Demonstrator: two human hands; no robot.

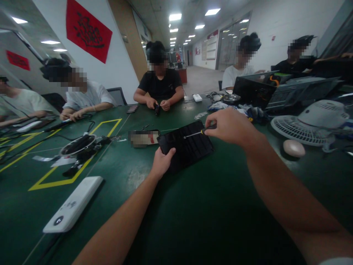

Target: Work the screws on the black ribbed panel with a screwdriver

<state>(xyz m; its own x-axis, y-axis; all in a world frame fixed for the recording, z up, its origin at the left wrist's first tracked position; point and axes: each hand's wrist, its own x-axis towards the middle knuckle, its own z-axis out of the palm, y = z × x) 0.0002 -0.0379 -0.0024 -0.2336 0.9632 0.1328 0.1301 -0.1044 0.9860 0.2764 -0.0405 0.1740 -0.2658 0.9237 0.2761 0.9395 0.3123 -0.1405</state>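
- From the head view, I see the black panel (pixel 190 152) in front of me at the table (pixel 220 202); I can't tell whether it rests on the surface or is held just above it.
- My left hand (pixel 161 163) has its grip clamped on the panel's near left corner, thumb on top, the other fingers mostly hidden.
- My right hand (pixel 230 125) has its grip closed on the handle of a screwdriver (pixel 196 134), whose shaft reaches over the panel at a low slant.
- Something small and round shows at the tip; it is too small for me to name, and I can't confirm contact with the panel.
- The pale, red-marked object (pixel 150 139) lies just beyond the panel's left end, so I'd judge that side tight for shifting it.
- For good control, I'd brace the panel firmly with the left thumb, clear of the tip's path, and use light, slow finger movements on the handle.
- If that round bit is loose, a jolt could send it rolling; if the tip must seat in something, a steeper shaft would slip less.
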